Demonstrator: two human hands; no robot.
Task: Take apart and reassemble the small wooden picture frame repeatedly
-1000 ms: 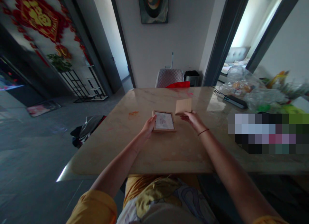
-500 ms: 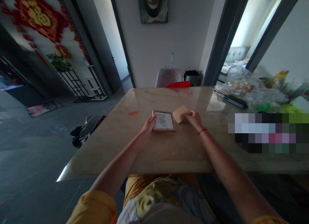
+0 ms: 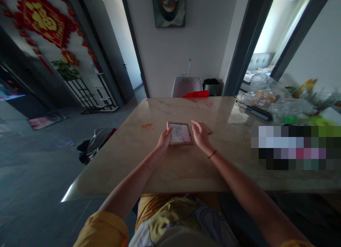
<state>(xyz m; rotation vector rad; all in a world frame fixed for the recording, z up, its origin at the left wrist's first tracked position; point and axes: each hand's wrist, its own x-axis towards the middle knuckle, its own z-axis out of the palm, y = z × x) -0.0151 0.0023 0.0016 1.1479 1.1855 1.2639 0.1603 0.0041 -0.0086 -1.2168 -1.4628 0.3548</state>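
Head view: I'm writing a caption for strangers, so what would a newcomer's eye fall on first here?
The big red and gold wall hanging at the upper left would probably catch the eye first. Next comes the small wood-coloured frame near the middle, held at its left edge by the left hand, with the right hand close by its right edge. Clear plastic bags lie heaped at the right.

We noted dim light overall; daylight glowed through tall, dark-grey-framed right doorway [image 3: 247, 43]; glare whitened broad, glossy beige marbled table [image 3: 186, 169]; outer edges stretched.
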